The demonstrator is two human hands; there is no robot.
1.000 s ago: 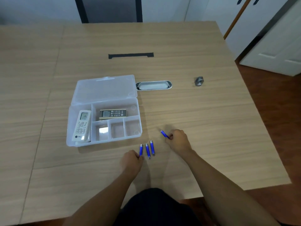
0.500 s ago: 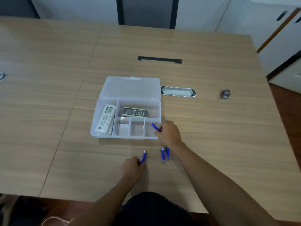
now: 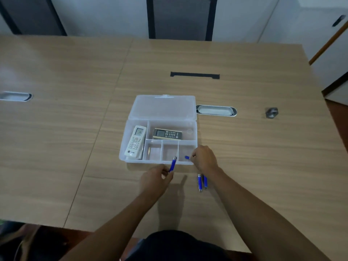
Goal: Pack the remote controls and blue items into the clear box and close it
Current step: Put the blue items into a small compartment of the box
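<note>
The clear box lies open on the table, its lid flat behind it. A white remote fills the left compartment and a dark remote the back one. My right hand holds a blue stick over the front right compartment. My left hand grips another blue stick, lifted at the box's front wall. Two more blue sticks lie on the table under my right wrist.
A metal cable grommet sits right of the lid, another at the far left. A small grey metal piece rests at the right. A black slot marks the table's middle. A chair stands behind.
My right hand has carried its blue stick down into the front right compartment. My left hand has lifted its stick off the table and moved it up to the box's front wall.
</note>
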